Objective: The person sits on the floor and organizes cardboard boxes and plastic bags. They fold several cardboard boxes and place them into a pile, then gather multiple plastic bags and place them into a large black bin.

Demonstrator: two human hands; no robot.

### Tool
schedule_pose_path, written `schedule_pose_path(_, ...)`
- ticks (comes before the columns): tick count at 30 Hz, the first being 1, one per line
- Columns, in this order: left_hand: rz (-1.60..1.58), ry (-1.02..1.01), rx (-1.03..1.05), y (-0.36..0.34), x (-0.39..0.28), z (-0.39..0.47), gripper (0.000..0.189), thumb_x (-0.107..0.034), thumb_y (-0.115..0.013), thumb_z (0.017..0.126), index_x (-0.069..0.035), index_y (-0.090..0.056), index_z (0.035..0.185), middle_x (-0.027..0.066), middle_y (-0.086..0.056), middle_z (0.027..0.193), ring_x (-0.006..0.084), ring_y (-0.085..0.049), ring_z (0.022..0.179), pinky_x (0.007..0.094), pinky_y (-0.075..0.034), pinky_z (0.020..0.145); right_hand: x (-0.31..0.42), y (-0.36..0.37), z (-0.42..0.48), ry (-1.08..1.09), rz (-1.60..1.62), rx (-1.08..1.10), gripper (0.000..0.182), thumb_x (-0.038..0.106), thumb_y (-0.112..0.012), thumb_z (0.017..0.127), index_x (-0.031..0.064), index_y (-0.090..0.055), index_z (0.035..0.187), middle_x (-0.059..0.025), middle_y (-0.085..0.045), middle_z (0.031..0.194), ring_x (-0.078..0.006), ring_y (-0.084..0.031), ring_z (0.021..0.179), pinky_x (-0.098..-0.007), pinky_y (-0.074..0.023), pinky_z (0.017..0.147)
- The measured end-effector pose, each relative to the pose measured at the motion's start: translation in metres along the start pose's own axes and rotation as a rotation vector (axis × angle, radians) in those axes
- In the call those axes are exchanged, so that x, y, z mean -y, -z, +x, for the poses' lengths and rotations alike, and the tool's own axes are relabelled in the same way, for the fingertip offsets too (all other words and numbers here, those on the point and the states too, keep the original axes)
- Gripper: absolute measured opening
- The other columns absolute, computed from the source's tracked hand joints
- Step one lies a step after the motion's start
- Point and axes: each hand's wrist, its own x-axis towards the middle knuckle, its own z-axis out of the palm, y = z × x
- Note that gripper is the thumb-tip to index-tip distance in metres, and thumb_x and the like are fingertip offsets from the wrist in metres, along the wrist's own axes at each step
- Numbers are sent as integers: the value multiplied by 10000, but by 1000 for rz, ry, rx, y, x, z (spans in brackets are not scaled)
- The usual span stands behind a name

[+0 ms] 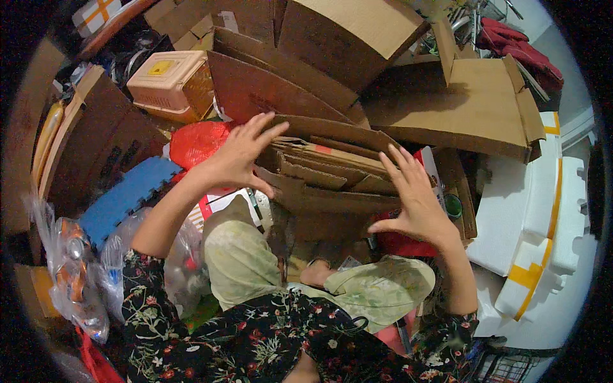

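Before me stands an open cardboard box [325, 202], packed with folded corrugated cardboard pieces [313, 171] set on edge. My left hand [246, 151] is at the box's left end, fingers and thumb spread, holding nothing. Opposite it, my right hand [414, 203] is spread at the right end, also holding nothing. Whether either hand touches the box's sides cannot be told. A red plastic bag [198, 143] lies just beyond my left wrist.
Large cardboard boxes [282, 88] crowd the far side, with an opened flat one [445, 107] at right. White foam boxes [507, 206] with yellow tape stand right. To the left are a pink plastic crate [160, 84], a blue foam mat [129, 196] and a clear bag of cans [74, 277].
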Motion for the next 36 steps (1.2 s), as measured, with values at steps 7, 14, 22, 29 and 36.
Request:
schedule_pose_path(7, -17, 29, -18, -15, -11, -1, 1227, -519, -841, 447, -181, -225, 1452, 192, -141, 1493, 428, -153, 1361, 506, -226, 1096, -27, -67, 19, -120, -289, 45, 1101, 604, -747, 569, 180, -237, 1448, -149, -165, 1500, -363, -156, 1377, -568, -126, 1099)
schedule_pose_path(14, -250, 189, -200, -25, 15, -15, 1135, -245, -874, 477, -153, -260, 1427, 194, -289, 1384, 386, -332, 1269, 428, -341, 1037, -51, -28, -1, -249, -226, 9, 1223, 353, -881, 463, 96, -193, 1441, -174, -296, 1437, -344, -288, 1330, -516, -206, 1080)
schedule_pose_path(22, -368, 214, -115, -18, 39, -20, 1116, -234, -865, 495, -157, -257, 1427, 167, -375, 1314, 337, -398, 1233, 428, -350, 1028, -54, -25, -14, -251, -135, 2, 544, 289, -807, 612, 116, -570, 1070, -112, -661, 924, -310, -603, 901, -431, -423, 833)
schedule_pose_path(29, -109, -30, -174, 52, -26, -6, 1215, -513, -828, 483, -147, -198, 1455, 176, -229, 1464, 362, -197, 1370, 569, -148, 1088, 10, -4, 69, 81, -25, -150, 512, 338, -782, 630, 89, -631, 1051, -134, -653, 855, -321, -602, 780, -388, -466, 718)
schedule_pose_path(36, -52, 16, -406, 54, 7, -1, 983, -291, -850, 479, -85, -389, 1321, 142, -496, 1109, 333, -465, 1019, 397, -378, 926, 55, -23, 127, -44, 983, -151, 973, 266, -849, 599, 125, -301, 1390, -159, -547, 1257, -275, -553, 1129, -374, -444, 945)
